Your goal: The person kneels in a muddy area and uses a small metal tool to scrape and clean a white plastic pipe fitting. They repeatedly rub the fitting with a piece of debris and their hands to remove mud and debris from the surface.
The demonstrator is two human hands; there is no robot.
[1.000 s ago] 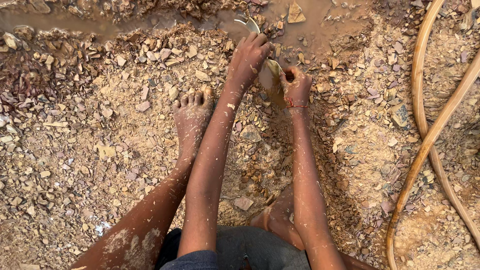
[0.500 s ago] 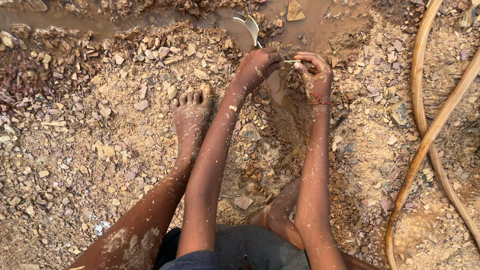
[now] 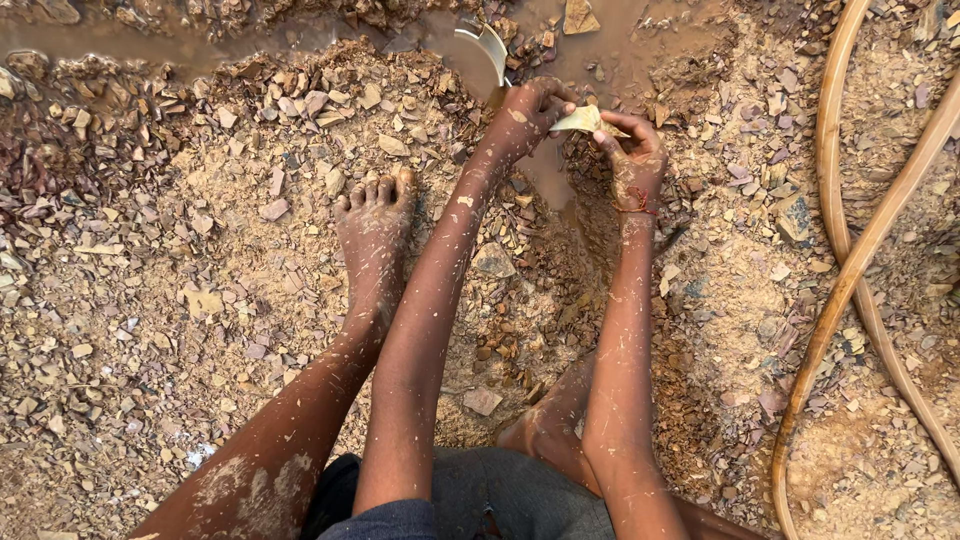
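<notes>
Two mud-flecked hands grip a pale stone flake at the edge of a muddy puddle [image 3: 300,35].

Left of the flake, a bare foot [image 3: 372,225] rests on loose gravel [image 3: 150,300]. The left hand [image 3: 530,115] pinches the flake [image 3: 582,120] from its left; the right hand [image 3: 628,155] clasps it from the right and below, both equally near. The flake's long axis runs roughly left to right. A curved metal blade [image 3: 490,45] stands just beyond it, its lower part hidden. Far right, a tan hose [image 3: 850,270] loops out of frame.
</notes>
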